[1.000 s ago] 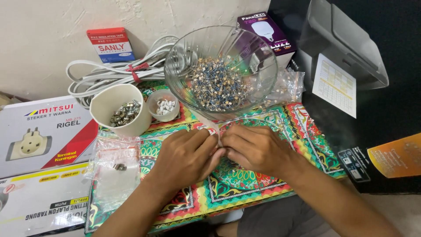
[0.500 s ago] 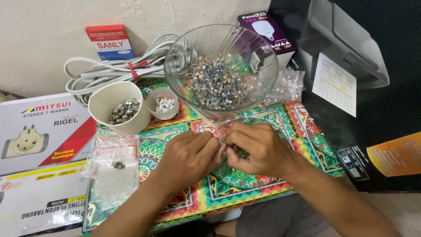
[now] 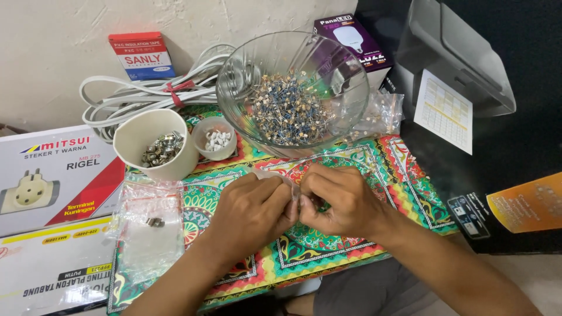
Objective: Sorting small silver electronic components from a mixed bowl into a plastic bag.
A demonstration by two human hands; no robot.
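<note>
My left hand (image 3: 253,212) and my right hand (image 3: 341,201) meet over a patterned colourful mat (image 3: 345,257), fingertips pinched together on a small clear plastic bag (image 3: 285,180) held between them. What lies inside the bag is hidden by my fingers. Just beyond the hands stands a large glass bowl (image 3: 293,88) holding a heap of small blue and tan electronic parts.
A cream cup (image 3: 155,144) of metal pieces and a small white dish (image 3: 215,138) of white bits stand left of the bowl. Clear bags (image 3: 149,225) lie at the left. Behind are a coiled white cable (image 3: 146,93), boxes and a grey printer (image 3: 462,64).
Both hands stay pinched together on the small bag and have shifted only slightly over the mat. Nothing else has moved.
</note>
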